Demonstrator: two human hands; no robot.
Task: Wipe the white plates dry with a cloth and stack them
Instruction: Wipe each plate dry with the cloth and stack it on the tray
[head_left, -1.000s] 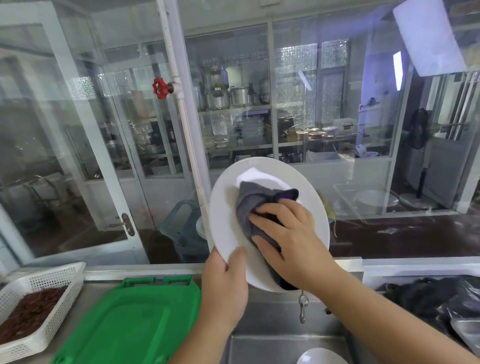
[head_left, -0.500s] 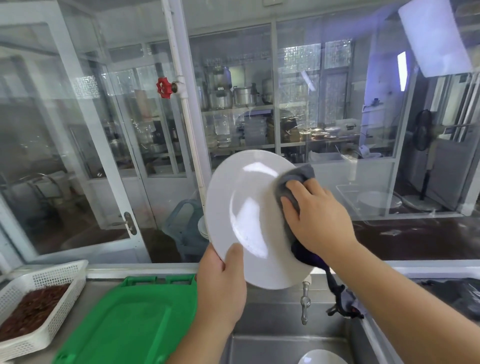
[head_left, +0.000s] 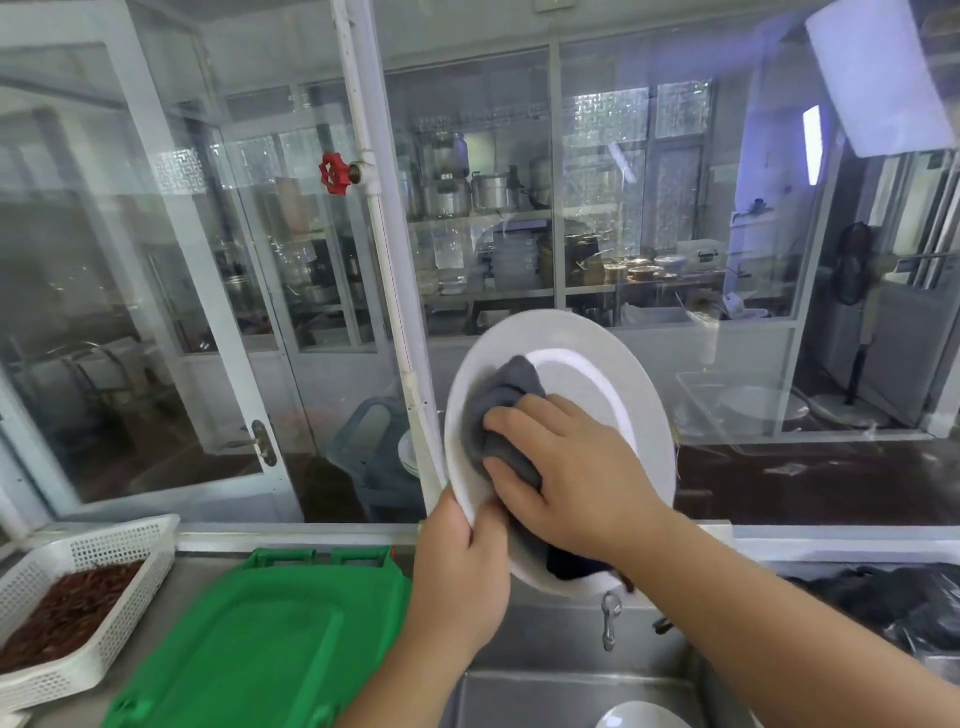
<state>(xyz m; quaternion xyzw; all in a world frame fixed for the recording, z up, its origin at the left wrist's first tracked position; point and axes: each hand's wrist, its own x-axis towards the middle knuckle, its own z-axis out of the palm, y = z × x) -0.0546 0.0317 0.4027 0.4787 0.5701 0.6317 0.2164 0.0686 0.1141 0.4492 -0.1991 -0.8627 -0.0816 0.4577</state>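
step: wiping plate (head_left: 644, 395) face
left hand (head_left: 462, 577): grips rim below
right hand (head_left: 576, 467): presses cloth (head_left: 498, 410), fingers curled
next: likely flip, dry back

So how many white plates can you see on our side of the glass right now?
2. One plate held up in the left hand, being wiped; another plate in the sink, partly cut off. More may be hidden.

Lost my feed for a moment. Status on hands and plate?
Left hand grips white plate by lower rim, tilted up over sink. Right hand presses grey cloth on plate face. Nothing obstructing.
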